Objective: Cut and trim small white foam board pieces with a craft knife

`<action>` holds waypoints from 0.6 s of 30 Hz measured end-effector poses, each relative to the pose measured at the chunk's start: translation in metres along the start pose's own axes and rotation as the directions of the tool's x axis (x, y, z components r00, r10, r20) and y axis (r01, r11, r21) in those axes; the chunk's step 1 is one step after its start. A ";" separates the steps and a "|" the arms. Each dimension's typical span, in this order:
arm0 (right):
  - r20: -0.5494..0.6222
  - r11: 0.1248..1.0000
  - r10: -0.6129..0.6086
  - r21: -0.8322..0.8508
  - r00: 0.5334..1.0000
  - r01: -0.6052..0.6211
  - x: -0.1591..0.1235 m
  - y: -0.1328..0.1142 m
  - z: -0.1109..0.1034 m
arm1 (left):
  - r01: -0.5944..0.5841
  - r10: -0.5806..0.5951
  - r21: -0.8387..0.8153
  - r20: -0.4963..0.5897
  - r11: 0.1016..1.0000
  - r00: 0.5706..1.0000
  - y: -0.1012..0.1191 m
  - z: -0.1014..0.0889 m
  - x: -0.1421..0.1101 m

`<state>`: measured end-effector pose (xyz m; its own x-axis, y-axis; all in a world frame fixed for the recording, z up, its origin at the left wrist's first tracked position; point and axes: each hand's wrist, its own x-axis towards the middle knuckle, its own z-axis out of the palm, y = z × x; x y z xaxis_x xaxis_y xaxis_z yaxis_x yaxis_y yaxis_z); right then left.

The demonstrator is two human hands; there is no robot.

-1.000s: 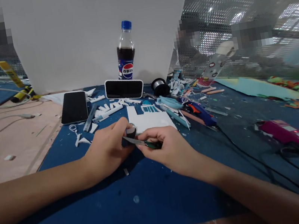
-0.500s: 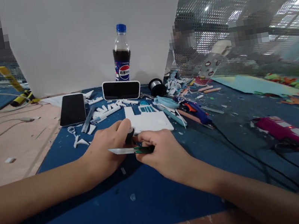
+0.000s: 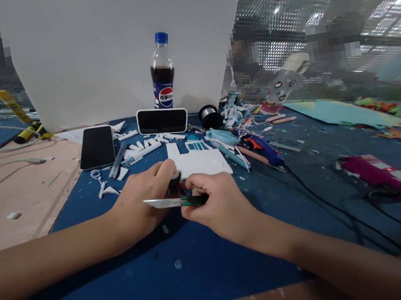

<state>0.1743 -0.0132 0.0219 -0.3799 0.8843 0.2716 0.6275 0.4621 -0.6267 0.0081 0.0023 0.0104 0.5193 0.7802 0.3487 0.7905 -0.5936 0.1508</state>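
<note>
My left hand [image 3: 143, 199] is closed round a small dark round object [image 3: 175, 179] with a pale top, mostly hidden by the fingers. My right hand [image 3: 220, 202] grips a craft knife [image 3: 163, 203] with a green and black handle; its bare blade points left, across the front of my left fingers. The right fingertips meet the dark object too, though whether they grip it cannot be made out. Just beyond both hands lies a white flat board [image 3: 202, 163], with a small teal-and-white grid piece [image 3: 197, 146] at its far edge.
A cola bottle [image 3: 163, 74] stands behind a propped phone [image 3: 162, 121]. A black tablet [image 3: 96, 147] lies left, a wire spool [image 3: 210, 116] right. White scraps surround them. A blue glue gun [image 3: 266, 149] and a magenta corded device [image 3: 387, 176] trail cables at right.
Both hands keep almost the same pose. The blade has shifted very slightly left, and a little more of the dark object's top shows between the hands.
</note>
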 end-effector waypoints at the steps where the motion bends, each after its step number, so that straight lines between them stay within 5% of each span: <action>1: -0.008 1.000 -0.002 -0.001 1.000 0.002 0.000 0.000 0.000 | -0.006 0.006 -0.007 -0.010 1.000 1.000 0.000 0.000 0.000; 11: -0.044 0.968 0.118 0.229 0.992 -0.105 0.006 0.005 -0.010 | 0.003 -0.006 -0.020 -0.131 1.000 0.991 -0.003 0.007 0.001; 18: 0.146 0.938 0.136 0.298 0.980 -0.175 0.011 0.007 -0.017 | 0.004 -0.022 -0.102 -0.177 0.995 0.984 -0.008 0.011 0.003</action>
<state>0.1861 0.0009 0.0324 -0.3863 0.9194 0.0738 0.4524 0.2586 -0.8535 0.0072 0.0113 0.0004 0.4358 0.7458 0.5038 0.7555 -0.6074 0.2457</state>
